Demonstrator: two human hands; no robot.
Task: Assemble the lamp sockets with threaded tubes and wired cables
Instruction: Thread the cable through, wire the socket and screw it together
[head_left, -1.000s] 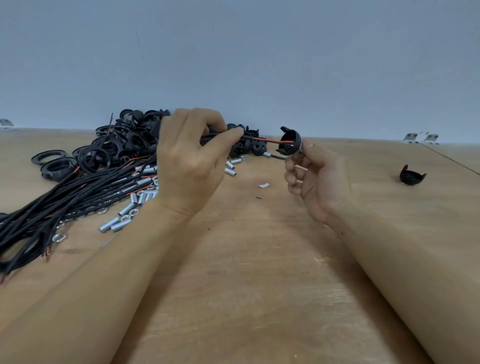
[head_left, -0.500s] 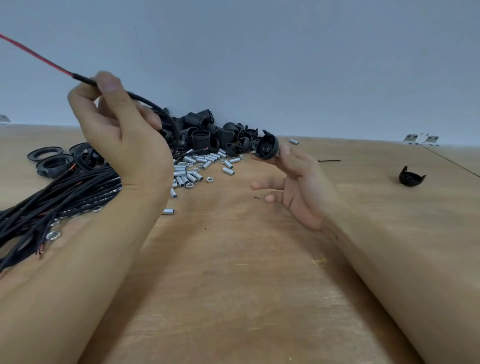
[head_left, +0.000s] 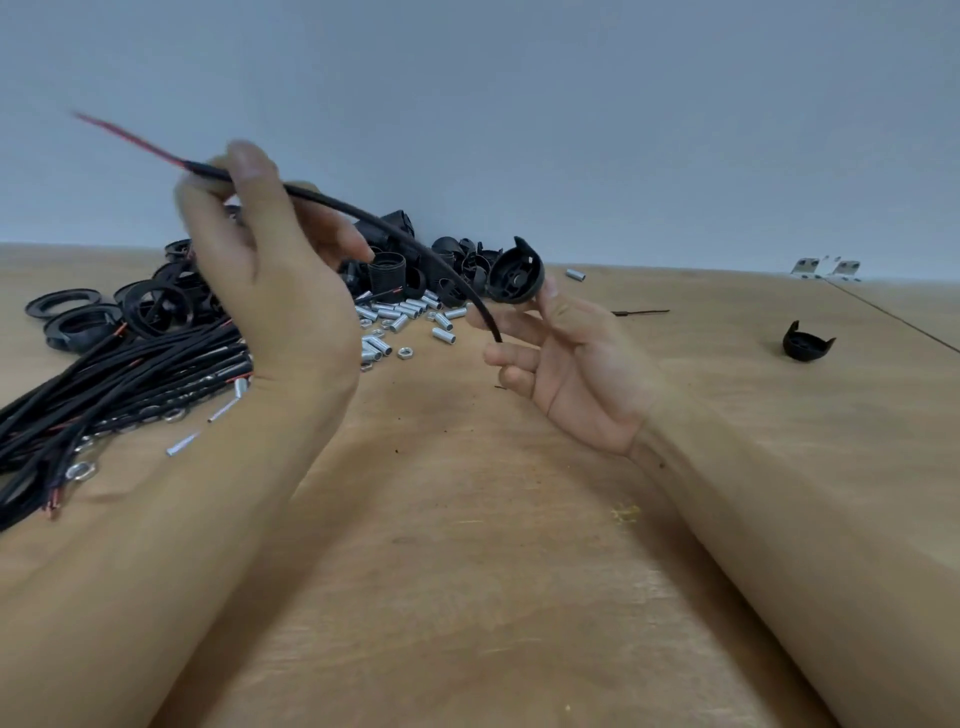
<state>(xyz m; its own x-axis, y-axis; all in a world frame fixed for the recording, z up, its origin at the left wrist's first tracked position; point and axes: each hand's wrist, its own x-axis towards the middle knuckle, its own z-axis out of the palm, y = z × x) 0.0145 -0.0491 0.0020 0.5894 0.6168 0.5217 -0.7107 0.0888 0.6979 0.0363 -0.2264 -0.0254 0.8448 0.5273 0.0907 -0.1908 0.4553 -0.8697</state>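
I look down on a wooden table that runs up to a pale wall. On the left lies a thick bundle of black cables, and past it a heap of black socket parts with flat black rings at its left edge. Silver threaded tubes and a few nuts are scattered between the heap and my hands. Far right, one black socket cap sits alone, well apart from everything, and two small metal brackets lie by the wall.

My left forearm crosses the cable bundle and hides part of it. My left hand is raised, thumb and fingers pinched on a single black cable; its red wire end sticks up to the left, blurred, and the black end arcs down right in front of the heap, ending just before my right fingers.

My right hand is palm up, the lower fingers loosely spread, while thumb and forefinger pinch a black socket base at its rim, open side towards me. The cable's lower tip is beside the base, not in it.
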